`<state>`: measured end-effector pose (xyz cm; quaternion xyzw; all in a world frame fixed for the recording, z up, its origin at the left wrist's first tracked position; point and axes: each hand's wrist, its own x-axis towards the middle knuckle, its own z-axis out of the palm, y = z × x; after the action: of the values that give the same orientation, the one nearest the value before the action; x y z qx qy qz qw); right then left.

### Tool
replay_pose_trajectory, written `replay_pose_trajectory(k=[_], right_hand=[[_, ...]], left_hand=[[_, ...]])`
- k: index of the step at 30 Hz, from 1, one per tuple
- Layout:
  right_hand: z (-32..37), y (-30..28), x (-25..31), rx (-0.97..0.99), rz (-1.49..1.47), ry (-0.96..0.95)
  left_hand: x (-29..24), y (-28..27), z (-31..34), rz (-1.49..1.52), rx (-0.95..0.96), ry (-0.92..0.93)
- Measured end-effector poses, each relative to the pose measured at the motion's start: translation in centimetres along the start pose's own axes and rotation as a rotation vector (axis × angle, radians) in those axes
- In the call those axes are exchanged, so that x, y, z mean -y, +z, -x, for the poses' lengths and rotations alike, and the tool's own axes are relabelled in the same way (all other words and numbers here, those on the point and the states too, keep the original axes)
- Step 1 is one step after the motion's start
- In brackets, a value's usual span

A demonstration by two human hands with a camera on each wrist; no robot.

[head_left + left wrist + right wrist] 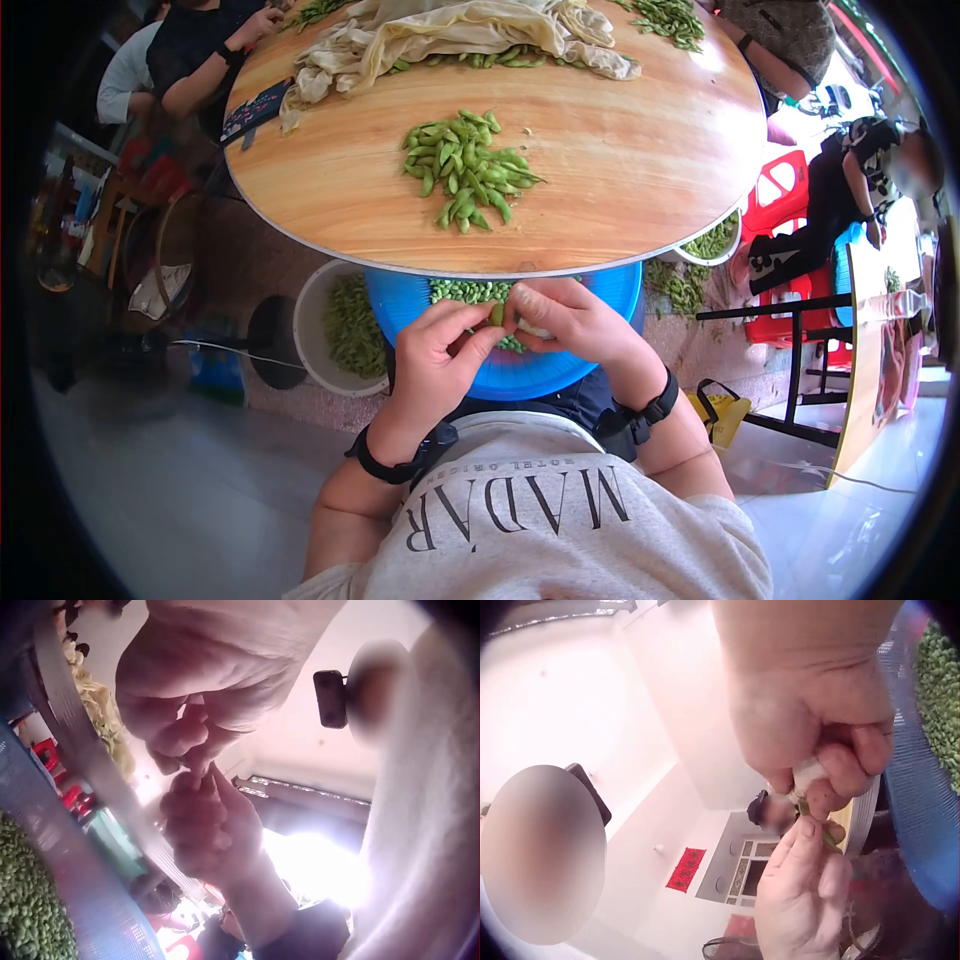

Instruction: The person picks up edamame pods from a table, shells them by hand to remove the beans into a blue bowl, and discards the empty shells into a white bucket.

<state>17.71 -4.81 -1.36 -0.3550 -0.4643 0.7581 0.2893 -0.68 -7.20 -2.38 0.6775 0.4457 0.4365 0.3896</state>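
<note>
A green edamame pod (497, 314) is between my two hands, over a blue plastic basket (400, 300) that holds shelled green beans (468, 291). My left hand (435, 350) pinches the pod between thumb and fingers. From the other side my right hand (580, 322) grips its end, fingertips right against the left ones. Something white (807, 775) is wrapped round or held at a right-hand finger. In the right wrist view the pod (829, 838) shows partly behind the left fingers; in the left wrist view the fingers hide it.
A pile of pods (465, 165) lies on the round wooden table (640, 170) ahead, with a cream cloth (450, 40) over more pods behind. A white bucket (310, 330) of green pods or hulls stands left of the basket. Other people sit round the table.
</note>
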Motion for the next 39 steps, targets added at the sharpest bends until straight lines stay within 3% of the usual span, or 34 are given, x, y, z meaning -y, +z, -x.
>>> replay_pose_trajectory(k=[3, 6, 7, 10, 12, 13, 15, 16, 17, 18, 21, 24, 26, 28, 29, 31, 35, 39], right_hand=[[-0.7, -0.4, -0.9, 0.015, 0.006, 0.017], [-0.9, -1.3, -1.1, -0.364, 0.533, -0.284], [-1.0, -1.8, 0.0, -0.408, 0.684, -0.209], [-3.0, -2.0, 0.8, -0.569, 0.990, -0.397], [-4.6, -2.0, 2.1, -0.649, 1.112, -0.326], [-5.5, -2.1, 2.4, -0.656, 1.190, -0.297], [-6.8, -2.4, 2.1, -0.643, 1.300, -0.266], [-7.1, -2.5, 2.2, -0.658, 1.298, -0.252], [-7.1, -2.5, 2.2, -0.669, 1.298, -0.234], [-6.8, -2.4, 2.1, -0.678, 1.296, -0.210], [-5.8, -3.1, 2.4, -0.688, 0.921, -0.177], [-3.8, -2.2, 3.6, -0.508, 0.271, -0.049], [-2.8, -1.6, 2.5, -0.371, 0.061, -0.103], [-2.0, -1.1, 1.8, -0.276, -0.085, -0.108], [-1.7, -0.8, 1.8, -0.311, 0.069, -0.150], [-0.7, -1.5, 1.9, -0.294, 0.052, -0.132], [0.0, -0.6, 2.3, -0.183, 0.054, -0.176], [0.2, 0.5, 1.8, -0.147, 0.051, -0.133]], left_hand=[[-0.5, -0.6, 0.1, -0.151, -0.012, 0.015], [0.7, -3.0, 1.1, -0.298, -0.143, -0.068], [0.8, -4.2, 1.1, -0.364, -0.201, -0.111], [3.4, -8.1, 1.9, -0.583, -0.306, -0.234], [4.2, -9.7, 1.9, -0.744, -0.326, -0.252], [3.8, -9.7, 1.7, -0.779, -0.344, -0.389], [2.6, -9.3, 0.8, -0.570, -0.352, -0.417], [2.3, -9.0, 0.4, -0.464, -0.356, -0.426], [3.2, -8.2, 0.3, -0.165, -0.364, -0.435], [2.5, -7.2, -0.3, 0.016, -0.281, -0.471], [1.3, -3.8, -2.0, 0.331, -0.091, -0.430], [-0.3, -0.8, -4.1, 0.495, -0.022, -0.427], [0.2, 0.5, -4.9, 0.572, 0.045, -0.421], [0.2, 1.0, -4.9, 0.596, 0.038, -0.367], [-0.1, 1.0, -4.7, 0.595, 0.010, -0.352], [-1.2, 0.4, -4.3, 0.674, -0.025, -0.392], [-1.3, 0.3, -3.0, 0.435, -0.027, -0.303], [-1.7, 0.6, -2.0, 0.062, -0.057, -0.026]])
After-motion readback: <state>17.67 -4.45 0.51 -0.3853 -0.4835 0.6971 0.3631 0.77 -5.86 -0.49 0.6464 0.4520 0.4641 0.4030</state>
